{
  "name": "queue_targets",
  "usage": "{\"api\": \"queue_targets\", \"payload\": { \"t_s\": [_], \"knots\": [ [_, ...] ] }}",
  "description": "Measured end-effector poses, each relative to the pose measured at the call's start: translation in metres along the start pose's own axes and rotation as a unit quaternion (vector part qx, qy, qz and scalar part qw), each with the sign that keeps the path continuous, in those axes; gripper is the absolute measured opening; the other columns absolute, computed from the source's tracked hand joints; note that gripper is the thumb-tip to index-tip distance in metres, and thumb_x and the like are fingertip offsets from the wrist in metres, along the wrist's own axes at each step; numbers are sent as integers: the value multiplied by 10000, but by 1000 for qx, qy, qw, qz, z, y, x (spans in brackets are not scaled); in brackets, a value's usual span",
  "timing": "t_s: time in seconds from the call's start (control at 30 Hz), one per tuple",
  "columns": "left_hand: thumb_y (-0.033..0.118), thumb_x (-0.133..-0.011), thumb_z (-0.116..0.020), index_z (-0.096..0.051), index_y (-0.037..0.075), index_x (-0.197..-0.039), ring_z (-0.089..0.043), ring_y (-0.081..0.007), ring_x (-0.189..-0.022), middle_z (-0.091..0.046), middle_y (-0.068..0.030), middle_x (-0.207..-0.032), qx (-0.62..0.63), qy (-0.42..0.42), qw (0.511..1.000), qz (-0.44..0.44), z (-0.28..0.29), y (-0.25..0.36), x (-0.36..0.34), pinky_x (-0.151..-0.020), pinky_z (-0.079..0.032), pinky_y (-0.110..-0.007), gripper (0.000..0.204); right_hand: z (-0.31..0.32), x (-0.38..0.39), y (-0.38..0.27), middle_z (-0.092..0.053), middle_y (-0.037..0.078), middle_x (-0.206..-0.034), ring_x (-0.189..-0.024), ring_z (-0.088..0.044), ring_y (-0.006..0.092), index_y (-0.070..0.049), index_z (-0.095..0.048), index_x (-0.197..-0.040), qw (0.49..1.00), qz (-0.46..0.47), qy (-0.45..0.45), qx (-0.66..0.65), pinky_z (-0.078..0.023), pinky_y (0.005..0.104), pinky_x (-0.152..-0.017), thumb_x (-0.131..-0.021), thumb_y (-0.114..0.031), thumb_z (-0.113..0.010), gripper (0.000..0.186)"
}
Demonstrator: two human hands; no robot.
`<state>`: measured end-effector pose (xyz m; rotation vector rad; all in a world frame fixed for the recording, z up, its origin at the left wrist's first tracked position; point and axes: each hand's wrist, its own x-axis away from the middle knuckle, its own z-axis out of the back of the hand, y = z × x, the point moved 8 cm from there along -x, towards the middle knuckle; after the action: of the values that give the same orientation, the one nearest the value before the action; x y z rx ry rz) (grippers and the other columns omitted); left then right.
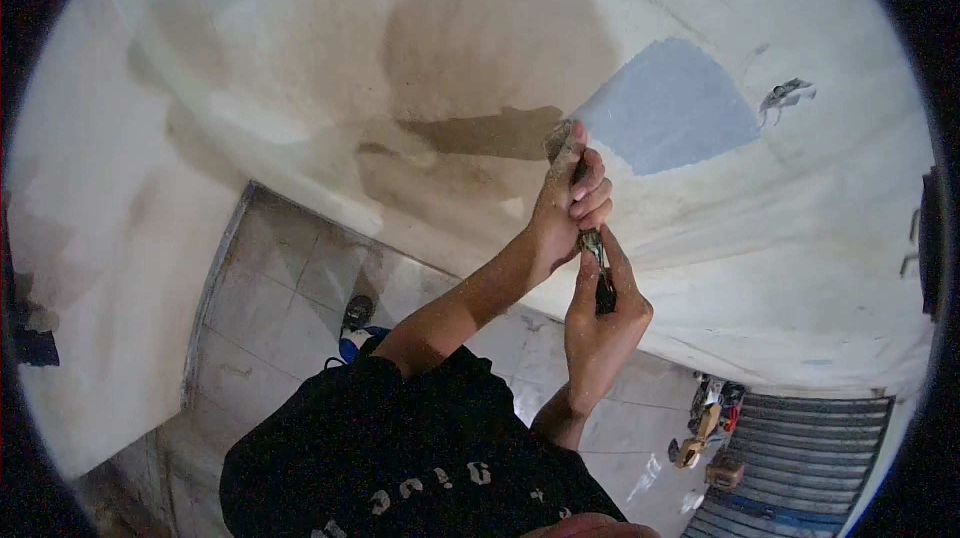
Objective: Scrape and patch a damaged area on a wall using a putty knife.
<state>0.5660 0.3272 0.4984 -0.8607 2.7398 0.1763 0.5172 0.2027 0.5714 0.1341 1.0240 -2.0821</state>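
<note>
My left hand [565,193] is wrapped round the upper part of a dark hand tool [605,288], whose greyish working end reaches the wall just left of a pale blue-grey patch [670,108]. My right hand [610,328] grips the tool lower down, thumb and forefinger along it. The exact shape of the tool is hidden by my fingers. The off-white wall [780,198] has brownish stains and shadows around my hands, and a small dark damaged spot [780,98] lies right of the patch.
Below are a tiled floor [250,358] and my shoe [358,313]. Another wall panel [90,328] stands at left. At lower right are a ribbed metal shutter [800,448] and a pile of assorted items [705,423]. A dark object [928,238] sits at the right edge.
</note>
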Motion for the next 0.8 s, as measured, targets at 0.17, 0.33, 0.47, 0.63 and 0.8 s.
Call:
{"api": "queue_targets", "payload": {
  "t_s": [0.17, 0.33, 0.47, 0.63, 0.8],
  "knots": [
    [429, -971, -496, -547, 150, -848, -268, -40, -374, -352, 64, -525, 83, -106, 990, -43, 0, 1, -5, -344, -226, -201, 309, -3, -3, -10, -683, 213, -931, -781, -697, 309, -9, -613, -1195, 998, 61, -6, 14, -528, 367, -651, -889, -35, -582, 309],
    [416, -977, -484, -569, 145, -846, -272, -44, -375, -362, 60, -524, 149, -110, 978, -91, 5, 45, 4, -324, -266, -217, 314, -29, -10, -34, -692, 204, -921, -701, -600, 126, 3, -626, -1174, 994, 87, -59, 19, -492, 300, -645, -907, -43, -582, 275],
    [468, -964, -482, -559, 165, -827, -271, -45, -390, -350, 70, -522, 87, -33, 992, -80, 13, 26, 9, -338, -249, -214, 342, -21, -8, -9, -702, 176, -897, -681, -552, 98, -1, -626, -1184, 995, 80, -45, -41, -465, 267, -603, -914, -46, -581, 277],
    [493, -954, -489, -483, 178, -739, -258, -43, -409, -311, 84, -522, -11, -38, 998, -41, -6, -9, 2, -372, -226, -198, 381, 4, 0, 15, -680, 222, -1018, -878, -698, 262, 26, -622, -1163, 997, -58, -14, -44, -523, 331, -730, -899, -26, -584, 272],
    [510, -937, -502, -569, 178, -766, -341, -50, -394, -372, 67, -510, 22, -74, 994, -74, 5, 34, -5, -335, -247, -215, 380, -13, -7, -10, -674, 238, -994, -828, -692, 272, 8, -628, -1159, 999, 3, -46, -23, -516, 351, -705, -895, -32, -590, 270]
  ]
}}
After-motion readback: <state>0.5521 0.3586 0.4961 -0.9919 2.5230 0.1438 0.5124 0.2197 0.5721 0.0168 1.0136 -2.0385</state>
